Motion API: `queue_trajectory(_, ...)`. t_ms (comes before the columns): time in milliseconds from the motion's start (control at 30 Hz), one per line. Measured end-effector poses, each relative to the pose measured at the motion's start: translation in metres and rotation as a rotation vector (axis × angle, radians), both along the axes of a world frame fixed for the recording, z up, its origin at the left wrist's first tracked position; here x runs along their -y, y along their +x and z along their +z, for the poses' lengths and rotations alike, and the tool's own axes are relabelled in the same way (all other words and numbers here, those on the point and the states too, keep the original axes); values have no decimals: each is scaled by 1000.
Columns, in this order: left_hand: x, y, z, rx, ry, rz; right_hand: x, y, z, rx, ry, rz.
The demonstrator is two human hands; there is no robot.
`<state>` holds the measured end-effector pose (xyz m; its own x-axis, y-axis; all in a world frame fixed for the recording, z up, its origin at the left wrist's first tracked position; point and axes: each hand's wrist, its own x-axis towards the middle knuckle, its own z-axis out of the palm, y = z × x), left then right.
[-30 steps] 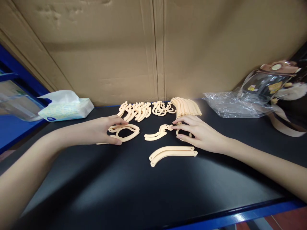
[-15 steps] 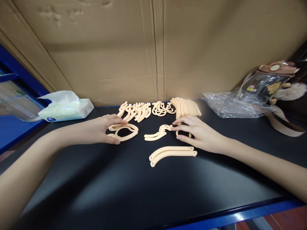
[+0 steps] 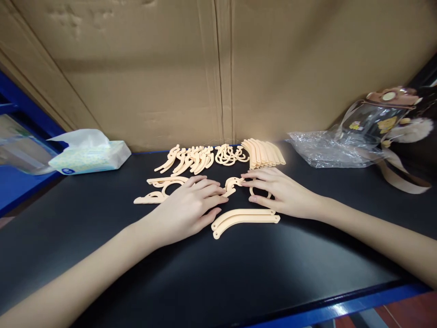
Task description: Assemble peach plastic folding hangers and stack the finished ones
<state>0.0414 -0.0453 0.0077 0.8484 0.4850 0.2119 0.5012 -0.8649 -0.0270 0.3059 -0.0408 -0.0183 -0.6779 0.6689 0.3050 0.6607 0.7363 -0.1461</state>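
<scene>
Cream plastic pieces that look like folding clothes hanger parts lie on the black table. My left hand (image 3: 191,207) has its fingers stretched over two short curved arms (image 3: 233,182), hiding most of them; whether it touches them I cannot tell. Behind that hand lies a hanger-like assembly (image 3: 150,199) with a ring-shaped section, partly covered. My right hand (image 3: 276,189) rests with fingers apart at the right end of the short arms, its thumb and fingers around a hook piece (image 3: 261,193). Two long curved arms (image 3: 246,218) lie side by side in front of my hands.
At the back are a row of short curved arms (image 3: 194,159), a pile of hooks (image 3: 227,155) and a stack of long arms (image 3: 262,154). A tissue pack (image 3: 92,157) sits left; a plastic bag (image 3: 334,148) and clear bottle (image 3: 375,116) sit right. Cardboard (image 3: 143,77) stands behind.
My left hand has let go of the hanger-like assembly at left and moved right, over the short curved arms. My right hand has stayed almost where it was.
</scene>
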Motion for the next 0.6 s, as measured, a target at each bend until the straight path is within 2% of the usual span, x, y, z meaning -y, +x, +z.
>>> queue_trajectory(600,-8,-6,-8,23,43,91,2,-1,3,-10,-28,34)
